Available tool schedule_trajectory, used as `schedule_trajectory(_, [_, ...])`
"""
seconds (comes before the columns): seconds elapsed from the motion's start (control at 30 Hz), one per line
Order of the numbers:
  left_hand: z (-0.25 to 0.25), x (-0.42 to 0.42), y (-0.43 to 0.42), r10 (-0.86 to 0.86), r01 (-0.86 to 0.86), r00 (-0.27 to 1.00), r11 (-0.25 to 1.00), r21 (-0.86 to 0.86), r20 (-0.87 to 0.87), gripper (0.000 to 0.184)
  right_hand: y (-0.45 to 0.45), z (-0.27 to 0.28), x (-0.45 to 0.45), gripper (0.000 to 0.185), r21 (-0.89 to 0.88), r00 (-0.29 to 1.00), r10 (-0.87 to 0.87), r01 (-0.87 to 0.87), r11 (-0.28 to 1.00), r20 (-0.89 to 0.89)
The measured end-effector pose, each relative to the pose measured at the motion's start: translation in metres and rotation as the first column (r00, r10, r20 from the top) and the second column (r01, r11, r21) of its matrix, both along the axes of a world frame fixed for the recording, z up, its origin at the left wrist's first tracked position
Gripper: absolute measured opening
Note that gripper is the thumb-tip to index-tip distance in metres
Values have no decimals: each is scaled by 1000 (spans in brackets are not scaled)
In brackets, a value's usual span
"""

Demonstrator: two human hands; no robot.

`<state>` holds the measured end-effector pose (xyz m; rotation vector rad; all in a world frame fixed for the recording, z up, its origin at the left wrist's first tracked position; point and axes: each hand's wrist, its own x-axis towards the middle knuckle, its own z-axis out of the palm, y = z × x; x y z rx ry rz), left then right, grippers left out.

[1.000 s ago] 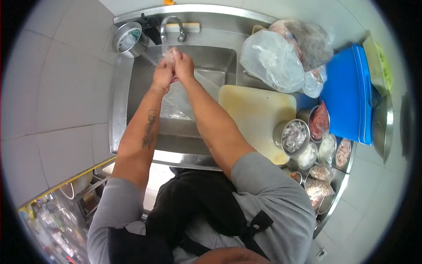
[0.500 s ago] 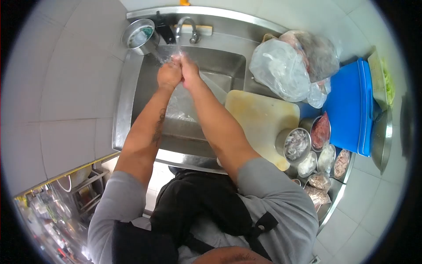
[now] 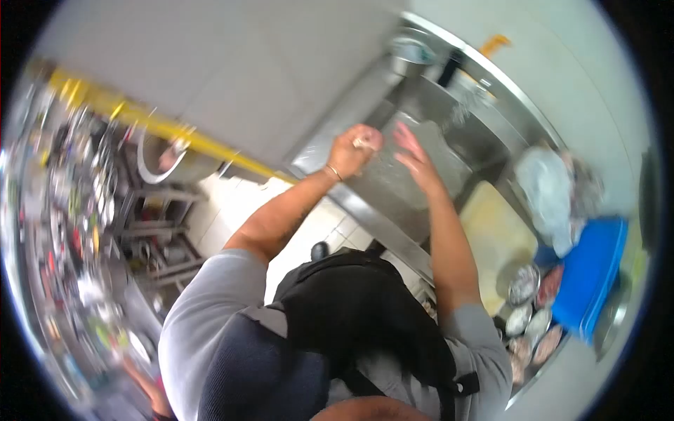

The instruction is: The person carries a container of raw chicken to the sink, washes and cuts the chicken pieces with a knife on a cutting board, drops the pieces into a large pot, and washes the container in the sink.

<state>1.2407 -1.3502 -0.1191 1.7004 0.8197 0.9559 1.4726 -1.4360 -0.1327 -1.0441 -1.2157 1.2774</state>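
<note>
My left hand is above the near left rim of the steel sink. Its fingers are curled closed, with a pale pinkish patch at the fingertips; whether that is a held thing or only the fingers I cannot make out. Over the basin, a short gap to the right, my right hand has its fingers stretched apart and holds nothing. Behind the hands, the tap is blurred at the back of the sink. A steel pot stands at the far left corner.
Right of the basin lies a worn cutting board. Beyond it are plastic bags, a blue case and several containers of food, including a metal bowl. Another person's forearm shows at lower left, beside a cluttered counter.
My hands were together under running water at the tap; they have come apart and toward me, clear of the tap. The view has swung left, bringing more of the cluttered counter into sight.
</note>
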Motion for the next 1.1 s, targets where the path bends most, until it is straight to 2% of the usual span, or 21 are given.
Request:
schedule_trajectory(0.03, [39, -41, -23, 48, -43, 998, 989, 139, -28, 27, -17, 11, -19, 82, -195, 993, -95, 106, 975, 64])
schedule_trajectory(0.07, [53, -82, -38, 136, -140, 990, 957, 255, 34, 27, -28, -34, -20, 79, -118, 930, -151, 200, 973, 334])
schedule_trajectory(0.17, [59, -219, -52, 371, -421, 907, 802, 423, 199, 29, -95, -57, -35, 69, 3, 760, -354, 421, 907, 544])
schedule_trajectory(0.23, [109, -317, -49, 718, -486, 694, 520, 703, -51, 32, -170, -47, -21, 58, 257, 330, -458, 502, 826, 826])
schedule_trajectory(0.27, [132, -365, -45, 859, -456, 501, 365, 812, -105, 35, -203, -50, -12, 51, 369, 266, -565, 533, 761, 781])
schedule_trajectory(0.33, [170, -424, 1, 529, -582, 813, 750, 315, 243, 32, -282, -50, 5, 53, 441, -41, -540, 631, 639, 841])
schedule_trajectory(0.37, [158, -477, 46, 685, -424, 720, 562, 711, -112, 36, -316, -44, 15, 58, 417, -149, -444, 681, 601, 884])
schedule_trajectory(0.4, [145, -530, 90, 881, -114, 436, 258, 959, -185, 40, -348, -53, 21, 67, 422, -307, -290, 698, 579, 906])
schedule_trajectory(0.43, [156, -538, 98, 975, 475, 8, 192, 859, -222, 49, -373, -63, 23, 76, 383, -350, -161, 780, 495, 923])
schedule_trajectory(0.5, [87, -618, 179, 968, 244, -36, 248, 938, -246, 52, -377, -73, 21, 89, 161, -181, 88, 967, 197, 980])
schedule_trajectory(0.57, [133, -509, 101, 906, -472, 335, 398, 787, -257, 44, -342, -103, 21, 92, 138, -135, 104, 990, -22, 985])
schedule_trajectory(0.6, [126, -497, 87, 889, -288, 407, 344, 893, -211, 40, -313, -123, 20, 91, 183, -178, 72, 981, -69, 981])
schedule_trajectory(0.63, [110, -486, 73, 858, -99, 481, 255, 962, -178, 36, -274, -108, 15, 95, 49, -48, 34, 999, -19, 998])
schedule_trajectory(0.67, [99, -454, 49, 725, -70, 651, 353, 933, -226, 33, -243, -122, 8, 93, 185, -177, -75, 976, 114, 981])
schedule_trajectory(0.73, [80, -390, -5, 387, 71, 859, 558, 827, -335, 30, -209, -61, -2, 93, 26, 99, -184, 816, 577, 978])
schedule_trajectory(0.77, [70, -363, -23, 201, 174, 900, 646, 743, -386, 30, -215, -65, 8, 93, 18, 105, -183, 823, 568, 977])
schedule_trajectory(0.87, [41, -311, -50, 9, 334, 890, 667, 666, -456, 32, -265, -81, 56, 93, 351, -309, -190, 901, 253, 932])
schedule_trajectory(0.97, [37, -245, -58, -51, 372, 874, 711, 597, -483, 33, -278, -95, 83, 94, 241, -254, -47, 950, -198, 966])
schedule_trajectory(1.03, [10, -205, -55, -209, 454, 842, 771, 446, -497, 35, -229, -111, 92, 97, 219, -195, -127, 952, 214, 973])
schedule_trajectory(1.07, [3, -179, -54, -242, 500, 820, 744, 442, -519, 36, -214, -104, 94, 97, 210, -187, -121, 954, 213, 975])
schedule_trajectory(1.1, [-1, -154, -51, -275, 547, 793, 714, 437, -543, 37, -200, -85, 94, 96, 165, -57, -253, 887, 430, 966])
